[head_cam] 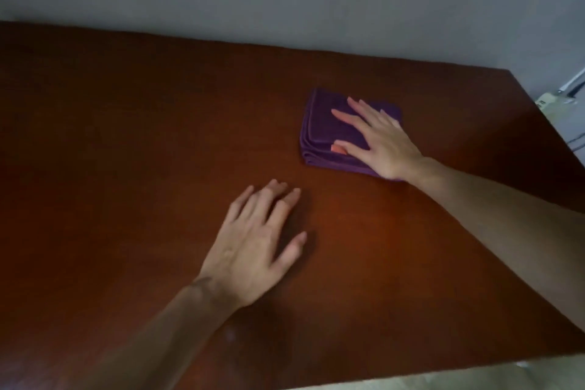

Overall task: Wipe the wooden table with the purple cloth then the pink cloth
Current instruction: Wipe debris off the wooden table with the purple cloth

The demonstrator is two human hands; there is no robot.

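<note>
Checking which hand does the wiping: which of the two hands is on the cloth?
The right hand, flat on the folded purple cloth; the left hand rests on bare wooden table.

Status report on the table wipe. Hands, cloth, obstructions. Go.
Right hand flat, pressing the folded purple cloth. Left hand open, resting on the bare wooden table. Pink cloth not in view. Nothing in the wiping path.

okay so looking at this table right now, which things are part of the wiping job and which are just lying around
Part of the job:
purple cloth, folded, under the right hand
wooden table
left hand, flat on the table

Lying about:
pale object with cables past the table's far right corner

The pink cloth is not clearly in view.
</note>
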